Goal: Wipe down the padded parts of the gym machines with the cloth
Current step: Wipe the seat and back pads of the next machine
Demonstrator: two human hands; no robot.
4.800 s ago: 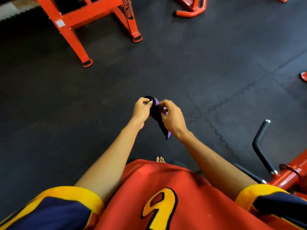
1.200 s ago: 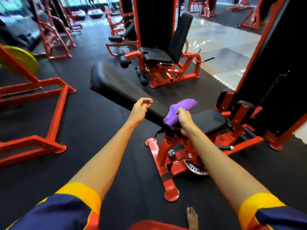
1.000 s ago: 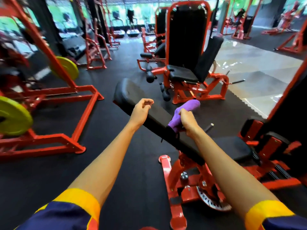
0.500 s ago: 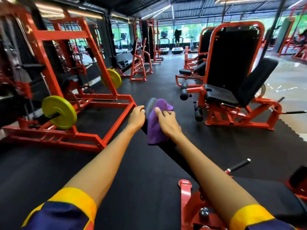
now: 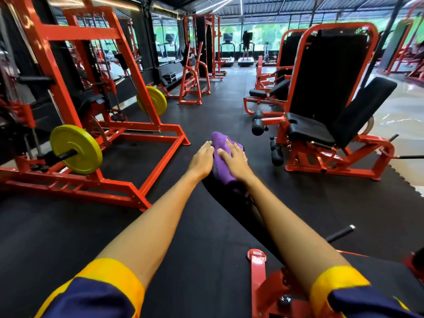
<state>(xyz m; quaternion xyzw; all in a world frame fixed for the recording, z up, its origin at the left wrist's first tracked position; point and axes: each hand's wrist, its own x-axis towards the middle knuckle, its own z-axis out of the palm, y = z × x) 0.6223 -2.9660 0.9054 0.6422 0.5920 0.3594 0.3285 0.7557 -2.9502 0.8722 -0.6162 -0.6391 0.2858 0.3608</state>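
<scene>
We press the purple cloth (image 5: pixel 222 140) onto the far end of the black bench pad (image 5: pixel 230 208) under our flat right hand (image 5: pixel 236 162), left hand (image 5: pixel 203 158) resting straight-fingered just left of it.

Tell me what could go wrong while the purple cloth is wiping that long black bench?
1. The purple cloth sits right at the far end of the black pad, so another push forward may slide it off onto the floor.
2. Both arms are stretched far out, the right hand pressing the cloth and the left hand beside it. Leaning further might cost balance.
3. The red frame sticks out below the pad and would be easy to bump.
</scene>
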